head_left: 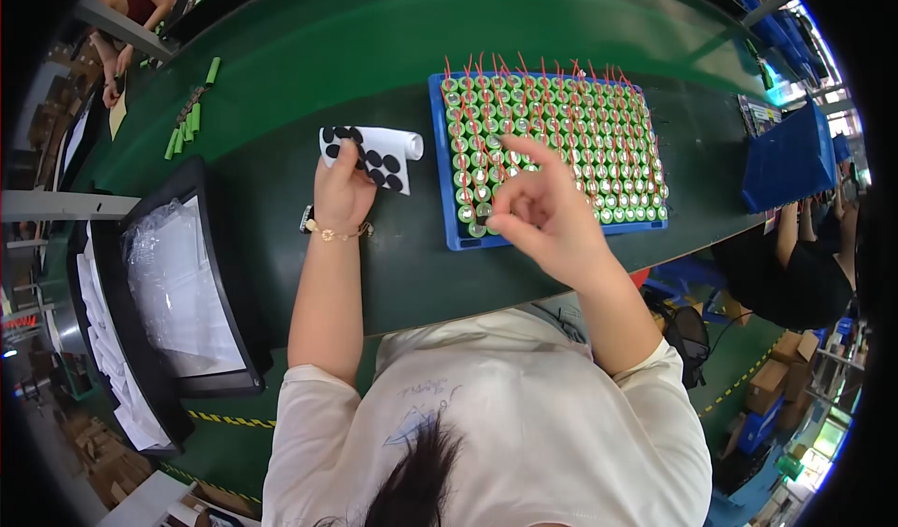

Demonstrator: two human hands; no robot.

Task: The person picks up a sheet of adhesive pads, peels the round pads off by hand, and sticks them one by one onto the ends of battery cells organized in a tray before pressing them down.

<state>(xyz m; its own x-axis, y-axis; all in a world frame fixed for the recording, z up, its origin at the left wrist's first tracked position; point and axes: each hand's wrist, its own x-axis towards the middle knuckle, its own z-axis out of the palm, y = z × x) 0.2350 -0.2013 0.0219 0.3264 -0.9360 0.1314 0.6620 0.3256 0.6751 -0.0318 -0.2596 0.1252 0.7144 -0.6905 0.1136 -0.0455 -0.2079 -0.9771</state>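
Observation:
My left hand (344, 188) is closed on a white sticker sheet (400, 145) dotted with black round stickers, its right edge curled into a roll. Right of it lies a blue tray (451, 232) packed with rows of green cylindrical battery cells (599, 162). Thin red wires (543, 106) run along the rows and stick out past the far edge. Over the tray's near left corner is my right hand (547, 209), index finger stretched out and thumb apart from it. A black spot (484, 219) shows at the thumb tip; whether it is stuck to a cell or to the thumb is unclear.
Several loose green cells (187, 127) lie at the far left of the green table (290, 87). A black bin (251, 359) with clear plastic stands left. A blue bin (790, 162) is at the right. Other people sit at the far left and right.

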